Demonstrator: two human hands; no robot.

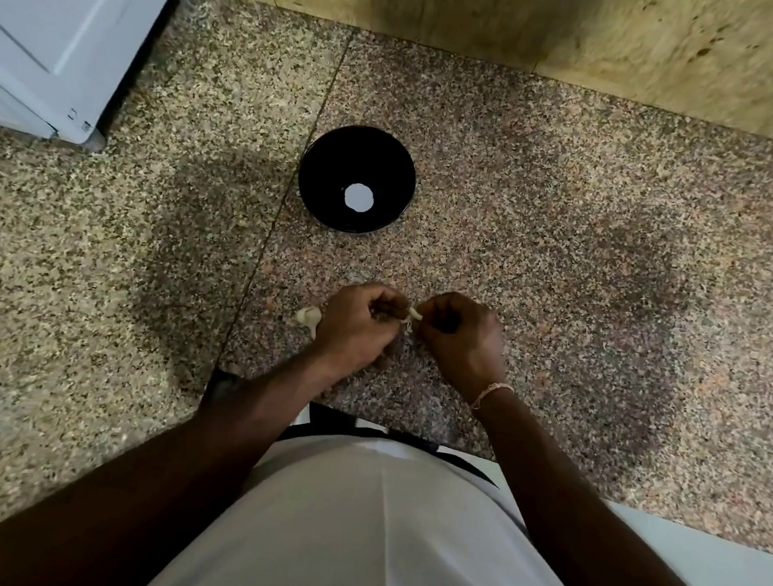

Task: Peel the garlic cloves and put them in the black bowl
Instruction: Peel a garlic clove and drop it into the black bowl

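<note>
The black bowl (357, 179) stands on the speckled granite counter (558, 249), with only a bright light reflection at its bottom. Below it, near the counter's front edge, my left hand (356, 326) and my right hand (461, 337) meet with curled fingers. Between their fingertips they pinch a pale garlic clove (413, 316), with a thin strip of skin hanging from it. Most of that clove is hidden by the fingers. Another garlic clove (309, 317) lies on the counter just left of my left hand.
A white appliance (51, 1) fills the back left corner of the counter. A beige stone wall (520, 10) runs along the back. A seam (288, 196) crosses the counter just left of the bowl. My white shirt (375, 544) covers the near edge.
</note>
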